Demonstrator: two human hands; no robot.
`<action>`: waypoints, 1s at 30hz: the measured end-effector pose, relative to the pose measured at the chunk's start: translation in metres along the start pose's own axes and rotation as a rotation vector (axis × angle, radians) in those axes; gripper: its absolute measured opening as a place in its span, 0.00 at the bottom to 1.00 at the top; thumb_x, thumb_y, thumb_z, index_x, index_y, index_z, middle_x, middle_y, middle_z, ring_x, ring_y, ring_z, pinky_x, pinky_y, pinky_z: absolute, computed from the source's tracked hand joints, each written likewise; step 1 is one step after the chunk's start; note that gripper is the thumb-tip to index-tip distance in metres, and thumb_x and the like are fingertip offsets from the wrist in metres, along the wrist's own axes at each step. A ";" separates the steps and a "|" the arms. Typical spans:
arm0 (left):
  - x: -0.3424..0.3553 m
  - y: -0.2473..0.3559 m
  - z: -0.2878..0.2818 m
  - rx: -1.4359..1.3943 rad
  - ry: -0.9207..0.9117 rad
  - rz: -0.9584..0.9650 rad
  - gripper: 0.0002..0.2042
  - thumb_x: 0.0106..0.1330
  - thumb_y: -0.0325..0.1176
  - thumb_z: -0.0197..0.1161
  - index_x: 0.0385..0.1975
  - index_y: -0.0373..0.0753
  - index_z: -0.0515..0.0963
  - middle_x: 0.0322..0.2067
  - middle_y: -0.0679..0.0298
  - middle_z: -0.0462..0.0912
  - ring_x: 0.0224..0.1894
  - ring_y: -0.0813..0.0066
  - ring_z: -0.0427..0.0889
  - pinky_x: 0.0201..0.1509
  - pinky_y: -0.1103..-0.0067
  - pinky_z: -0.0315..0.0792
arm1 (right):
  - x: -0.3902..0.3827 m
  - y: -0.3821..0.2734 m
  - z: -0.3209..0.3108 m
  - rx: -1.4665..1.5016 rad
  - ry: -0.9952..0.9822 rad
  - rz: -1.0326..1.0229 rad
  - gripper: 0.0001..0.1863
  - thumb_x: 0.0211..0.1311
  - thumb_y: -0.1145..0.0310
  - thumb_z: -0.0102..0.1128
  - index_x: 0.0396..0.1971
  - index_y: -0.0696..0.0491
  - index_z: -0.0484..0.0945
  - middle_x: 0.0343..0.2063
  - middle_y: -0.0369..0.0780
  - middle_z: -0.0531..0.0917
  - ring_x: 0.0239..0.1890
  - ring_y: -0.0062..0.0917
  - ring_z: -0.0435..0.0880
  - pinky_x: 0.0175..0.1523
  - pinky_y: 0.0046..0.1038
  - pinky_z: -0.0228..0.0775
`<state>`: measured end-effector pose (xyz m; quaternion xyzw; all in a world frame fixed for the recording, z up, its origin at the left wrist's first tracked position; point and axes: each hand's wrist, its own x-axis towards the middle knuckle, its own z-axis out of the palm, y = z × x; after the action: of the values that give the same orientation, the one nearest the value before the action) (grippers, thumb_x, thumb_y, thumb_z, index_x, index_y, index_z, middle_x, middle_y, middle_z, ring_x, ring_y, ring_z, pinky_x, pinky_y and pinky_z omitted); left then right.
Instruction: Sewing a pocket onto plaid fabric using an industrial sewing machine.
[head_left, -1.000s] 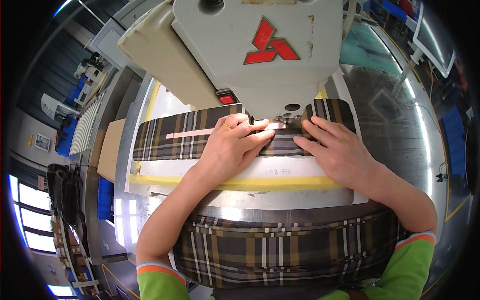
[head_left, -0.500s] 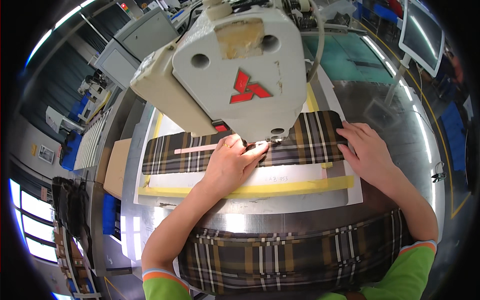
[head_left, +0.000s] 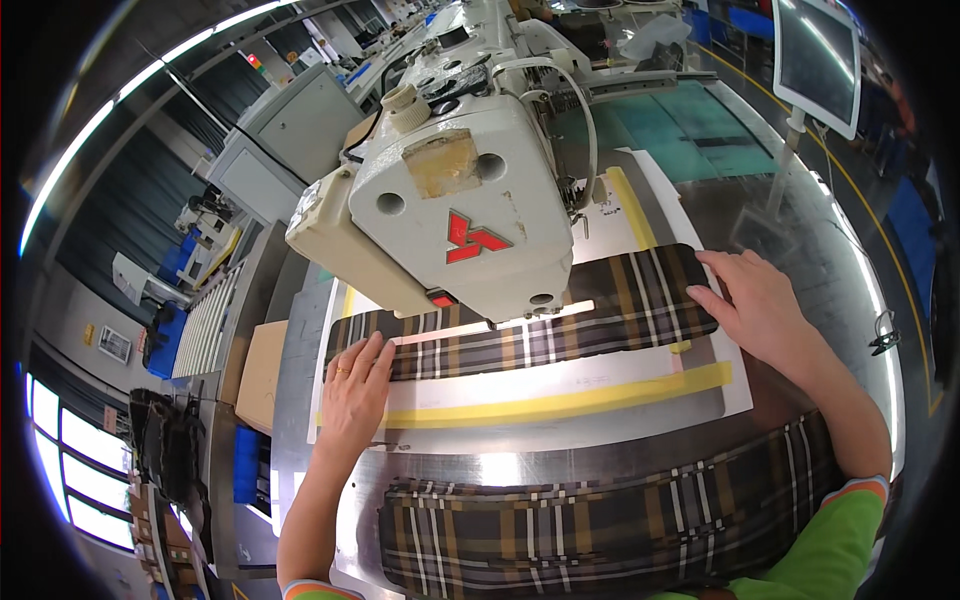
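A plaid fabric panel (head_left: 640,300) in black, brown, grey and white lies under the head of a white sewing machine (head_left: 450,215). Along its middle runs a narrow pale pinkish strip (head_left: 440,332), partly hidden by the machine head. My left hand (head_left: 354,395) rests at the panel's left end, its outstretched fingers lying on the cloth. At the opposite end, my right hand (head_left: 755,305) touches the edge, fingertips near the far corner and thumb apart on the cloth. White sheeting with yellow tape (head_left: 540,396) shows beneath the panel.
Closer to me, more plaid fabric (head_left: 600,520) lies along the metal table's front. A screen on a stand (head_left: 815,65) rises at the far right, beyond a green surface (head_left: 690,130). At the left are a cardboard piece (head_left: 262,375) and a grey cabinet (head_left: 290,125).
My left hand has moved left, from beside the needle area to the panel's left end, uncovering more of the pale strip. The right hand stays at the right end. The camera view has shifted.
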<state>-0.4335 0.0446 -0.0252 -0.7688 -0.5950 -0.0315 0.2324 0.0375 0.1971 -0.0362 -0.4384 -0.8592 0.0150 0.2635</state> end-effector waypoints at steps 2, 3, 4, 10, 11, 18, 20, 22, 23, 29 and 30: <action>-0.009 -0.011 0.001 0.127 -0.074 0.005 0.24 0.61 0.26 0.66 0.59 0.37 0.76 0.61 0.57 0.77 0.63 0.59 0.73 0.66 0.62 0.67 | 0.001 0.004 -0.004 -0.103 -0.021 0.061 0.22 0.65 0.57 0.66 0.52 0.56 0.79 0.31 0.40 0.84 0.39 0.35 0.81 0.45 0.37 0.75; -0.013 -0.014 0.001 0.076 -0.072 -0.040 0.23 0.61 0.24 0.63 0.60 0.38 0.76 0.62 0.57 0.76 0.64 0.59 0.73 0.66 0.62 0.67 | 0.002 0.006 -0.007 -0.100 -0.070 0.120 0.26 0.63 0.56 0.67 0.55 0.56 0.77 0.34 0.42 0.84 0.40 0.37 0.81 0.47 0.38 0.75; -0.013 -0.014 -0.001 0.072 -0.073 -0.042 0.23 0.61 0.24 0.63 0.60 0.38 0.76 0.62 0.57 0.76 0.64 0.59 0.73 0.66 0.62 0.67 | 0.000 0.013 -0.010 -0.102 -0.073 0.120 0.26 0.63 0.56 0.67 0.55 0.56 0.77 0.34 0.42 0.84 0.40 0.37 0.81 0.47 0.38 0.75; 0.014 0.012 -0.047 -0.648 -0.414 -0.173 0.26 0.59 0.22 0.62 0.61 0.41 0.76 0.63 0.57 0.75 0.66 0.55 0.72 0.69 0.63 0.68 | -0.005 0.041 -0.045 0.086 -0.190 0.453 0.33 0.55 0.61 0.73 0.59 0.57 0.73 0.40 0.44 0.81 0.42 0.39 0.80 0.51 0.38 0.73; 0.019 0.019 -0.045 -0.609 -0.377 -0.101 0.24 0.59 0.22 0.62 0.59 0.40 0.78 0.63 0.57 0.76 0.64 0.55 0.74 0.66 0.63 0.70 | -0.010 0.055 -0.045 0.078 -0.164 0.451 0.34 0.53 0.64 0.74 0.59 0.58 0.73 0.34 0.41 0.79 0.36 0.32 0.80 0.43 0.34 0.75; 0.041 0.053 -0.007 -0.380 -0.036 0.149 0.19 0.60 0.23 0.67 0.52 0.41 0.83 0.43 0.64 0.83 0.43 0.63 0.79 0.52 0.69 0.75 | -0.014 0.118 -0.053 0.312 -0.254 0.776 0.21 0.56 0.68 0.73 0.46 0.60 0.76 0.25 0.33 0.77 0.25 0.17 0.76 0.26 0.22 0.67; 0.053 0.062 -0.003 -0.408 0.018 0.174 0.16 0.60 0.23 0.68 0.49 0.41 0.84 0.39 0.65 0.81 0.39 0.64 0.78 0.49 0.70 0.76 | -0.022 0.134 -0.050 0.427 -0.250 0.814 0.14 0.58 0.68 0.72 0.37 0.59 0.77 0.25 0.34 0.78 0.25 0.16 0.74 0.27 0.20 0.65; 0.063 0.071 0.002 -0.504 0.047 0.192 0.15 0.60 0.23 0.68 0.48 0.41 0.85 0.40 0.65 0.81 0.38 0.64 0.78 0.47 0.70 0.76 | -0.041 0.158 -0.044 0.199 -0.140 0.662 0.11 0.60 0.69 0.70 0.33 0.58 0.77 0.27 0.34 0.80 0.25 0.15 0.74 0.30 0.20 0.65; 0.067 0.076 0.000 -0.548 0.060 0.186 0.14 0.60 0.23 0.69 0.46 0.40 0.85 0.41 0.65 0.82 0.40 0.63 0.79 0.47 0.70 0.77 | -0.045 0.159 -0.040 0.197 -0.137 0.671 0.11 0.60 0.69 0.70 0.33 0.58 0.77 0.27 0.34 0.80 0.25 0.15 0.74 0.30 0.20 0.65; 0.069 0.077 0.007 -0.496 0.141 0.220 0.13 0.57 0.19 0.68 0.42 0.37 0.82 0.35 0.62 0.82 0.39 0.61 0.81 0.45 0.69 0.76 | -0.045 0.123 -0.034 0.566 0.170 0.536 0.08 0.65 0.75 0.64 0.40 0.59 0.77 0.36 0.37 0.83 0.39 0.17 0.80 0.46 0.22 0.72; 0.066 0.073 0.005 -0.498 0.161 0.231 0.13 0.56 0.17 0.67 0.41 0.36 0.82 0.32 0.61 0.81 0.37 0.61 0.81 0.42 0.69 0.74 | -0.041 0.115 -0.031 0.634 0.202 0.498 0.08 0.66 0.76 0.64 0.42 0.60 0.77 0.39 0.38 0.84 0.43 0.18 0.81 0.50 0.23 0.73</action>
<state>-0.3473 0.0925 -0.0314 -0.8598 -0.4572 -0.2108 0.0849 0.1570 0.2303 -0.0571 -0.5292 -0.6495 0.2989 0.4569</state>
